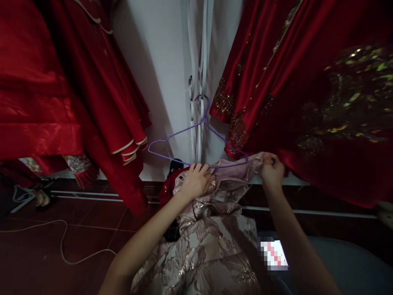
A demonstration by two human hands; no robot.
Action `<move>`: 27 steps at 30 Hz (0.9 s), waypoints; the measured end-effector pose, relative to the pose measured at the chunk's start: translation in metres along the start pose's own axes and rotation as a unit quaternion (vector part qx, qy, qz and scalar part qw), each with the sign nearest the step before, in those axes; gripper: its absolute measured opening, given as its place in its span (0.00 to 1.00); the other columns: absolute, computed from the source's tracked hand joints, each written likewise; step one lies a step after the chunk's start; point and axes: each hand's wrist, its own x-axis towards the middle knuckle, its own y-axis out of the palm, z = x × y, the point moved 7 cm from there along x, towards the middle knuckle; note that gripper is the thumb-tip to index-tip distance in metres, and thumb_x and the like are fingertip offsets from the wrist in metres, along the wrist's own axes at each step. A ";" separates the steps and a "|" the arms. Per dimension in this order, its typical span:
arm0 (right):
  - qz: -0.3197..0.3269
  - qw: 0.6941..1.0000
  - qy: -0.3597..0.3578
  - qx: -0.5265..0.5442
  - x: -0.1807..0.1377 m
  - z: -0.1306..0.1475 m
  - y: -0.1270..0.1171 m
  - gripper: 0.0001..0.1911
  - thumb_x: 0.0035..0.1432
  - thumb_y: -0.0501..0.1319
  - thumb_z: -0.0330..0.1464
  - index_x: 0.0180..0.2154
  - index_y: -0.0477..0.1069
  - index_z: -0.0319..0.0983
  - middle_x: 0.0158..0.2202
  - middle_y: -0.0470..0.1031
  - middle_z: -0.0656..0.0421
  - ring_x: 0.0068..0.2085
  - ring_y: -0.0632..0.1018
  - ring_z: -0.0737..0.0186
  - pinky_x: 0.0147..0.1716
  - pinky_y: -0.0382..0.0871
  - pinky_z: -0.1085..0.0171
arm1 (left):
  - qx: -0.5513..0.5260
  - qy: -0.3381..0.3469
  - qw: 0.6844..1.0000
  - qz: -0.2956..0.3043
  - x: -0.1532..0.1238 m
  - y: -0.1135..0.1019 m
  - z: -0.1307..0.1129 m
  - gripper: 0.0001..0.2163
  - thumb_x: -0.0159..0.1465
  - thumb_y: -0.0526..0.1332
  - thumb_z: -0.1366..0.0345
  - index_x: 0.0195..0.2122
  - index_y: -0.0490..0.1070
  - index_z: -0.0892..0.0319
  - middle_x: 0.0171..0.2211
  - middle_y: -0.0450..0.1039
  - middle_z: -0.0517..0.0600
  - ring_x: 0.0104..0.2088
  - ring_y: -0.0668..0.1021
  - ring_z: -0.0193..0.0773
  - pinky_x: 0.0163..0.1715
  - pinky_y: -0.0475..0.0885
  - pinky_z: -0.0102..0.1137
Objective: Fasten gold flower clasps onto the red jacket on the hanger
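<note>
A thin purple wire hanger (181, 135) hangs by its hook from white straps (199, 82) on the wall. A pale pink and gold brocade garment (208, 241) is draped below it, its top edge pulled up to the hanger's lower bar. My left hand (195, 180) grips the garment's top beside the bar. My right hand (272, 168) pinches the garment's other upper corner at the hanger's right end.
Red satin dresses hang at left (61, 90) and right (307, 94), the right one with gold embroidery. A white wall (159, 61) lies between them. A white cable (61, 241) runs over the dark red tiled floor. A grey surface (353, 266) lies at bottom right.
</note>
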 end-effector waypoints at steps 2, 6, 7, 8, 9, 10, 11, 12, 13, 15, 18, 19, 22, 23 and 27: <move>-0.019 1.000 -0.016 0.007 0.001 0.016 0.005 0.17 0.54 0.50 0.43 0.36 0.66 0.37 0.33 0.71 0.53 0.35 0.73 0.57 0.38 0.66 0.58 | -0.011 0.002 1.000 0.001 0.002 0.002 -0.001 0.14 0.64 0.49 0.60 0.38 0.73 0.57 0.49 0.63 0.54 0.46 0.64 0.45 0.48 0.58 0.43; 0.012 0.993 -0.112 -0.046 0.005 0.063 0.022 0.15 0.56 0.49 0.41 0.36 0.67 0.37 0.36 0.71 0.51 0.40 0.72 0.56 0.42 0.64 0.57 | -0.050 0.007 0.999 0.004 0.005 0.004 -0.003 0.15 0.64 0.49 0.58 0.35 0.74 0.57 0.47 0.64 0.55 0.45 0.64 0.44 0.47 0.58 0.43; 0.023 0.988 -0.136 -0.061 0.005 0.074 0.026 0.15 0.57 0.49 0.40 0.36 0.67 0.37 0.37 0.71 0.51 0.41 0.71 0.56 0.43 0.64 0.58 | -0.064 0.011 0.998 0.004 0.005 0.005 -0.003 0.16 0.64 0.48 0.58 0.35 0.74 0.57 0.47 0.64 0.55 0.45 0.64 0.44 0.47 0.59 0.42; 0.035 0.984 -0.157 -0.071 0.006 0.085 0.030 0.15 0.57 0.48 0.40 0.36 0.67 0.38 0.37 0.71 0.51 0.41 0.71 0.56 0.43 0.63 0.58 | -0.077 0.013 0.997 0.004 0.006 0.005 -0.003 0.16 0.64 0.48 0.57 0.35 0.74 0.57 0.47 0.64 0.55 0.45 0.64 0.43 0.47 0.59 0.42; 0.050 0.980 -0.174 -0.077 0.006 0.094 0.033 0.15 0.58 0.48 0.40 0.36 0.66 0.38 0.38 0.71 0.51 0.41 0.71 0.57 0.43 0.63 0.59 | -0.090 0.014 0.996 0.002 0.008 0.007 -0.003 0.17 0.64 0.48 0.56 0.35 0.74 0.57 0.47 0.64 0.55 0.45 0.64 0.43 0.47 0.59 0.42; 0.066 0.976 -0.188 -0.081 0.005 0.102 0.037 0.15 0.58 0.47 0.40 0.37 0.66 0.38 0.39 0.71 0.51 0.41 0.71 0.57 0.43 0.63 0.60 | -0.103 0.013 0.995 0.000 0.009 0.008 -0.004 0.17 0.64 0.48 0.56 0.34 0.74 0.57 0.48 0.64 0.54 0.46 0.64 0.43 0.47 0.59 0.41; 0.083 0.973 -0.199 -0.085 0.005 0.108 0.040 0.15 0.59 0.47 0.39 0.38 0.66 0.38 0.39 0.71 0.51 0.41 0.71 0.57 0.43 0.63 0.60 | -0.116 0.010 0.993 -0.003 0.010 0.010 -0.004 0.17 0.64 0.48 0.55 0.34 0.74 0.56 0.48 0.63 0.54 0.46 0.64 0.42 0.47 0.59 0.41; 0.098 0.969 -0.206 -0.090 0.004 0.113 0.043 0.14 0.59 0.47 0.39 0.38 0.65 0.38 0.39 0.71 0.51 0.41 0.71 0.57 0.42 0.63 0.61 | -0.129 0.004 0.992 -0.006 0.012 0.012 -0.004 0.17 0.64 0.48 0.55 0.34 0.74 0.56 0.48 0.64 0.54 0.46 0.64 0.42 0.48 0.58 0.41; 0.111 0.966 -0.211 -0.099 0.003 0.116 0.045 0.14 0.60 0.46 0.39 0.39 0.65 0.38 0.39 0.71 0.52 0.41 0.72 0.57 0.42 0.62 0.60 | -0.143 -0.003 0.990 -0.008 0.014 0.015 -0.005 0.17 0.64 0.48 0.55 0.34 0.74 0.55 0.48 0.64 0.53 0.47 0.65 0.42 0.48 0.58 0.41; 0.127 0.960 -0.219 -0.119 0.002 0.117 0.048 0.14 0.60 0.46 0.40 0.40 0.64 0.39 0.38 0.72 0.52 0.40 0.72 0.56 0.41 0.62 0.59 | -0.172 -0.016 0.985 -0.014 0.017 0.016 -0.004 0.16 0.64 0.49 0.55 0.35 0.74 0.54 0.47 0.65 0.53 0.47 0.65 0.41 0.49 0.58 0.40; 0.140 0.951 -0.241 -0.132 0.002 0.116 0.048 0.14 0.60 0.46 0.41 0.40 0.64 0.41 0.37 0.73 0.55 0.38 0.73 0.55 0.40 0.61 0.58 | -0.218 -0.009 0.975 -0.033 0.020 0.009 0.003 0.14 0.63 0.51 0.55 0.34 0.74 0.54 0.47 0.66 0.51 0.48 0.66 0.40 0.50 0.58 0.38; 0.141 0.949 -0.249 -0.135 0.002 0.115 0.047 0.14 0.60 0.47 0.41 0.39 0.64 0.42 0.36 0.74 0.56 0.38 0.73 0.56 0.40 0.60 0.58 | -0.235 -0.007 0.971 -0.044 0.021 0.004 0.010 0.14 0.63 0.52 0.55 0.34 0.74 0.54 0.47 0.67 0.51 0.48 0.67 0.39 0.49 0.59 0.36; 0.129 0.945 -0.264 -0.144 0.006 0.115 0.043 0.14 0.60 0.47 0.43 0.37 0.65 0.43 0.35 0.74 0.57 0.37 0.73 0.56 0.40 0.59 0.57 | -0.261 -0.070 0.957 -0.110 0.016 -0.014 0.056 0.12 0.62 0.54 0.56 0.35 0.74 0.55 0.42 0.70 0.50 0.45 0.70 0.37 0.48 0.61 0.33; 0.125 0.945 -0.266 -0.145 0.008 0.115 0.042 0.14 0.60 0.47 0.43 0.37 0.65 0.43 0.35 0.74 0.57 0.37 0.72 0.56 0.40 0.59 0.57 | -0.257 -0.117 0.949 -0.142 0.010 -0.019 0.079 0.12 0.61 0.55 0.55 0.34 0.74 0.56 0.41 0.71 0.50 0.44 0.70 0.37 0.47 0.61 0.33; 0.129 0.948 -0.258 -0.137 0.014 0.115 0.042 0.15 0.59 0.49 0.44 0.36 0.66 0.42 0.32 0.74 0.58 0.35 0.73 0.57 0.38 0.59 0.59 | -0.253 -0.278 0.900 -0.220 -0.031 -0.020 0.166 0.14 0.60 0.56 0.55 0.34 0.74 0.58 0.34 0.73 0.51 0.37 0.73 0.37 0.41 0.65 0.30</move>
